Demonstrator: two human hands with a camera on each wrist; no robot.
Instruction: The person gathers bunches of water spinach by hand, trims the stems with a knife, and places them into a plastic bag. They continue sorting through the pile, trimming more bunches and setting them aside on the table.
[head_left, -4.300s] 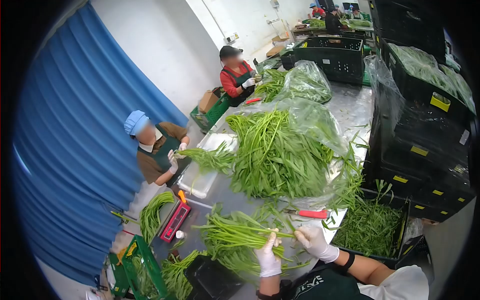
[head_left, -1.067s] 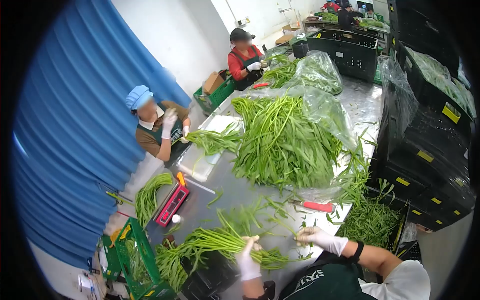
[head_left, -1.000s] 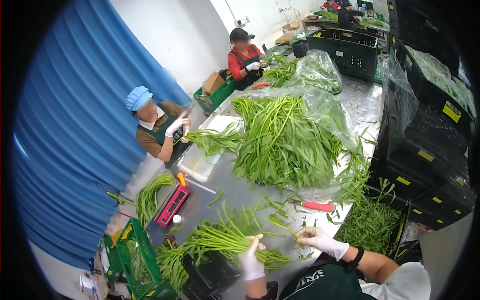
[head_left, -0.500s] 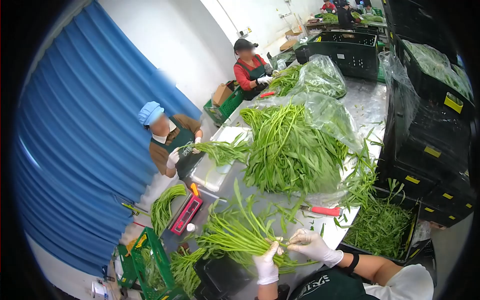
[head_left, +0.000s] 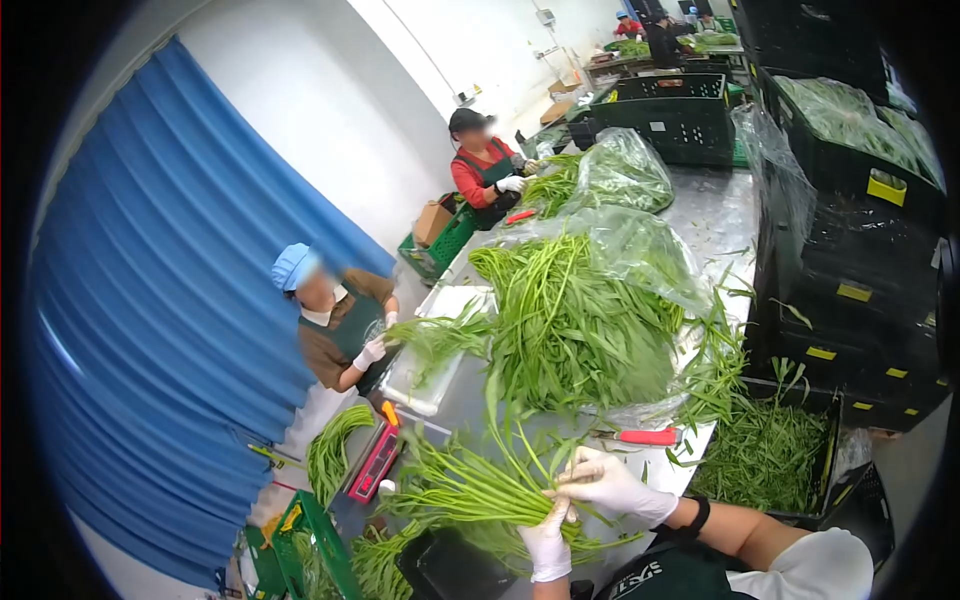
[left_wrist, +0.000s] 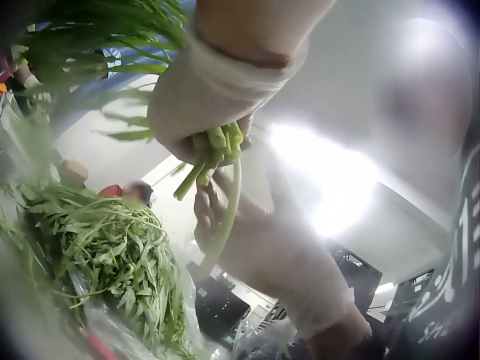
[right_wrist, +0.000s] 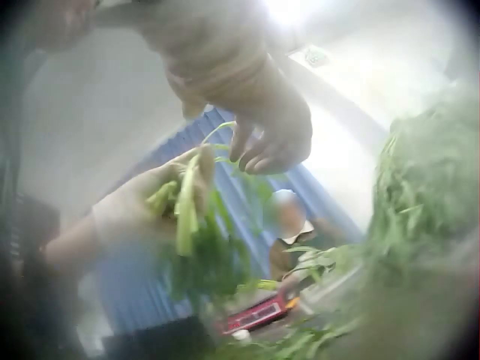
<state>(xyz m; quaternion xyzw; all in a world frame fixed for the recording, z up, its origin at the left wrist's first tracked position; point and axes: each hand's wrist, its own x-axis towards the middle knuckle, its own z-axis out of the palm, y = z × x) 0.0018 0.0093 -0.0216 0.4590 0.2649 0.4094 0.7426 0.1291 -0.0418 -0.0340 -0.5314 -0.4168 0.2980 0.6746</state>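
My gloved left hand (head_left: pixel 548 545) grips a bunch of water spinach (head_left: pixel 470 485) around its stems, leaves fanning leftward over the table. In the left wrist view several cut stem ends (left_wrist: pixel 214 154) poke out of that fist. My gloved right hand (head_left: pixel 615 485) is right at the left fingers, above the bunch. Its thumb and fingers (right_wrist: pixel 259 150) pinch a thin stem in the right wrist view, which is partly blurred. Behind the hands lies a large heap of water spinach (head_left: pixel 590 340). A red-handled knife (head_left: pixel 645 437) rests on the table to the right.
A pink-red scale (head_left: pixel 375 462) with greens beside it stands at the left. A black crate of leaf trimmings (head_left: pixel 770 450) sits right of the table, below stacked black crates (head_left: pixel 850 290). Across the table a person in a blue cap (head_left: pixel 325 310) handles greens.
My right hand, apart from the bunch with a stem a second ago, has come in against the left hand. The left hand keeps its grip. The head view has shifted slightly.
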